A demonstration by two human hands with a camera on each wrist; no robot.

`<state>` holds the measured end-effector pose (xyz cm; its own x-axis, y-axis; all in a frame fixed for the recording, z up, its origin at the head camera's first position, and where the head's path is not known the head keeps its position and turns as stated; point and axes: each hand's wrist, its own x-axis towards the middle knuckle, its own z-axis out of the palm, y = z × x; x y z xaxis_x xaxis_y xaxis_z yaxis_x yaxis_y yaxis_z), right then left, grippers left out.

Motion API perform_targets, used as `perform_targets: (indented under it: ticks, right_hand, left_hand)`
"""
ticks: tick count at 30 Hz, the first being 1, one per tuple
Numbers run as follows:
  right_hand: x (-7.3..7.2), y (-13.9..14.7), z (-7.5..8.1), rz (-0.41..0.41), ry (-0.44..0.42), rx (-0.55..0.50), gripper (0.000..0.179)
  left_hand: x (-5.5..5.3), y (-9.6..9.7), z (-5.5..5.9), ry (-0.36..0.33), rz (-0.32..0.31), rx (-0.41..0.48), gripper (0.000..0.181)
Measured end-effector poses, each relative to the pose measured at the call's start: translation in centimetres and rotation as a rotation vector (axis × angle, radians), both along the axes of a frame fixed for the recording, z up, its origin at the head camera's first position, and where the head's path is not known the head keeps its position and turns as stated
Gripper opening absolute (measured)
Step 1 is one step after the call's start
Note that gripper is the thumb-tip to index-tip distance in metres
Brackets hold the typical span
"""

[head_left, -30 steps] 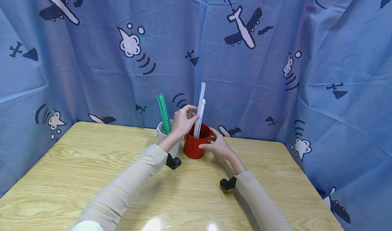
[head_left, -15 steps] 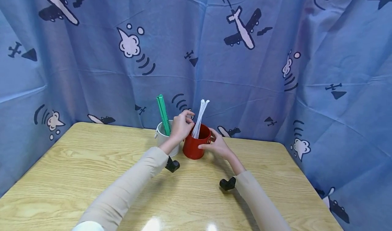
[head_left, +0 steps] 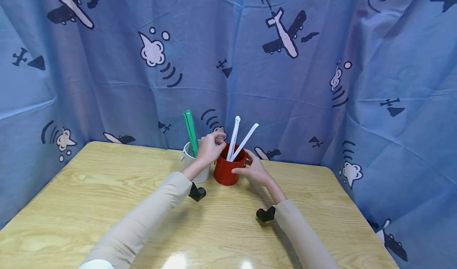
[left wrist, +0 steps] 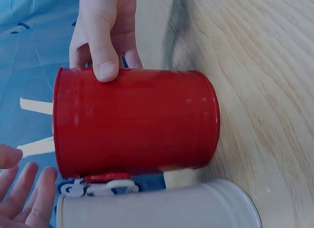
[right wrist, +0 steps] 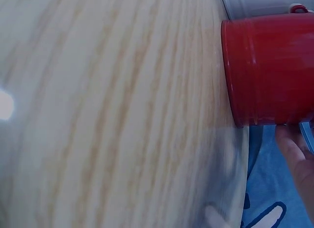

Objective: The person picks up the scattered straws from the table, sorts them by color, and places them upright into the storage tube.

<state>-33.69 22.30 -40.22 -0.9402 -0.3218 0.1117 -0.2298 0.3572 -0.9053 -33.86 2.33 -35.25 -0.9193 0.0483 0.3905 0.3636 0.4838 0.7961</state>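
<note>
A red metal bucket stands on the table, with two white paper-wrapped sticks leaning apart in it. My right hand grips the bucket's right side; in the left wrist view its thumb lies on the wall near the rim, the other fingers behind. Beside the bucket's left rim is my left hand, fingers loosely extended and holding nothing. In the left wrist view its fingers are spread close to one stick's tip. The sticks' lower ends are hidden inside the bucket.
Close on the left of the red bucket stands a white bucket, partly behind my left arm, holding green wrapped sticks. The wooden table ends just beyond both buckets, where a blue curtain hangs.
My left hand has let go of a white stick and moved slightly down and left. That stick has dropped into the red bucket and tilted right. My right hand has stayed on the bucket.
</note>
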Motion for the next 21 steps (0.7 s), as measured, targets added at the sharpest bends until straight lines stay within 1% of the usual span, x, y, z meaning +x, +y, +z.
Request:
perform_targets:
  ticks: [3,6,9,11,12,15,17,19,21]
  right_hand:
    - [-1.0,0.5,-1.2,-0.014,0.002,0.001,0.079]
    - [-1.8,0.9,-2.3,-0.021,-0.010,0.005,0.082]
    - [-1.6,0.8,-2.2,-0.023,-0.017,0.012,0.082]
    - [-1.5,0.7,-2.0,-0.017,-0.017,0.015,0.081]
    - [-1.3,0.8,-1.9,-0.012,-0.020,0.016,0.083]
    - [-0.8,1.1,-1.5,0.023,-0.040,0.040,0.089]
    - [-0.3,1.5,-1.2,0.037,-0.065,0.068,0.093]
    - [0.3,2.1,-0.9,0.044,-0.061,0.113,0.096]
    - [1.0,2.9,-0.6,0.031,-0.033,0.173,0.097]
  left_hand:
    - [0.3,-0.7,0.1,0.000,-0.036,-0.008,0.029]
    - [1.0,-1.6,0.0,0.014,-0.070,-0.032,0.029]
    - [1.5,-2.7,-0.2,0.063,-0.086,-0.067,0.028]
    - [1.8,-3.6,-0.5,0.123,-0.081,-0.081,0.027]
    - [1.9,-4.0,-0.6,0.158,-0.067,-0.091,0.026]
    - [2.6,-5.7,-1.5,0.306,-0.007,-0.157,0.023]
    - [3.2,-6.9,-2.4,0.409,0.031,-0.221,0.022]
    - [3.8,-8.2,-3.3,0.507,0.058,-0.298,0.022]
    - [4.4,-9.6,-4.1,0.568,0.070,-0.372,0.022]
